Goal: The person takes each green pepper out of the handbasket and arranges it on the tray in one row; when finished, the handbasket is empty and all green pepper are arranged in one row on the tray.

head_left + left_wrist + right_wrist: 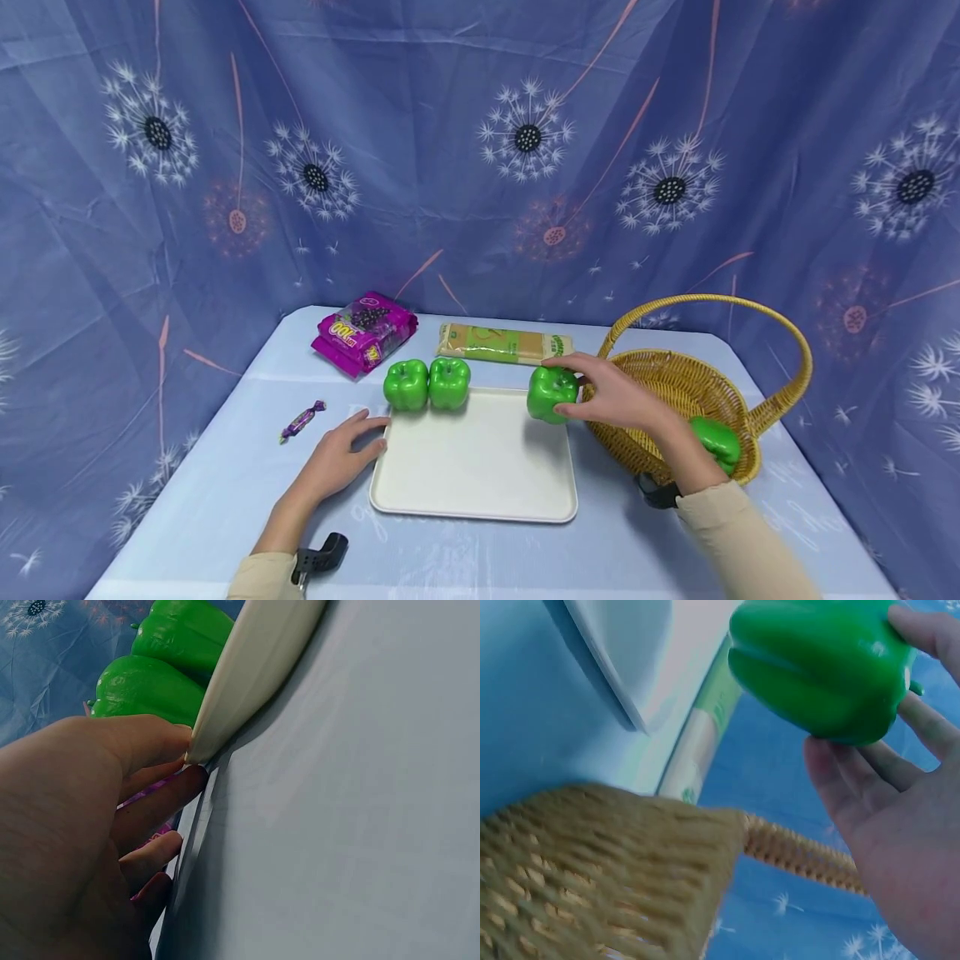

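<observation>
My right hand (611, 396) grips a green bell pepper (551, 395) over the right side of a white tray (472, 467). The right wrist view shows fingers and thumb around the stem end of this pepper (817, 667). Two more green bell peppers (427, 384) stand side by side at the tray's far left corner. My left hand (337, 454) lies by the tray's left edge with its fingers spread; in the left wrist view its fingertips touch the tray rim (247, 675). Another green bell pepper (716, 443) sits in the wicker basket (645, 458), partly hidden by my right forearm.
A purple snack bag (363, 333) lies at the back left, with a small wrapped candy (302, 422) nearer the left hand. Behind the tray is a long noodle-like packet (498, 342). The basket's tall handle (798, 333) arches up on the right. A blue curtain (420, 167) hangs behind the table.
</observation>
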A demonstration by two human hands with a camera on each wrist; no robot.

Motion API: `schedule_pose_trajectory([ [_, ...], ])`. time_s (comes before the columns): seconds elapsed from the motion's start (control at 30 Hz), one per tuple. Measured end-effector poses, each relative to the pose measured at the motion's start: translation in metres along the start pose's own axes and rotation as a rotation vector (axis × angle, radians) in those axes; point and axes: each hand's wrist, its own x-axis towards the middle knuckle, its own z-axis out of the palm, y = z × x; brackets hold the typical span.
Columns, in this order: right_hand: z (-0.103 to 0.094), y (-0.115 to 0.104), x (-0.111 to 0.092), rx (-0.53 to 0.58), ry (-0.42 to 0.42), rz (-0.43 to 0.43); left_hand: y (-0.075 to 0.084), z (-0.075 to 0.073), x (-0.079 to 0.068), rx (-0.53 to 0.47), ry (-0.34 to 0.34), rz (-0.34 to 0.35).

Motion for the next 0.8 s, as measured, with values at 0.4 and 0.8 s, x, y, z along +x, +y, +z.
schedule_pose_trajectory([
  [0.4, 0.033, 0.011, 0.036, -0.068, 0.021, 0.005, 0.002, 0.0, 0.001, 0.004, -0.011, -0.01],
  [0.8, 0.062, 0.009, 0.067, -0.122, 0.0, 0.052, 0.0, 0.001, 0.002, 0.011, 0.003, 0.002],
])
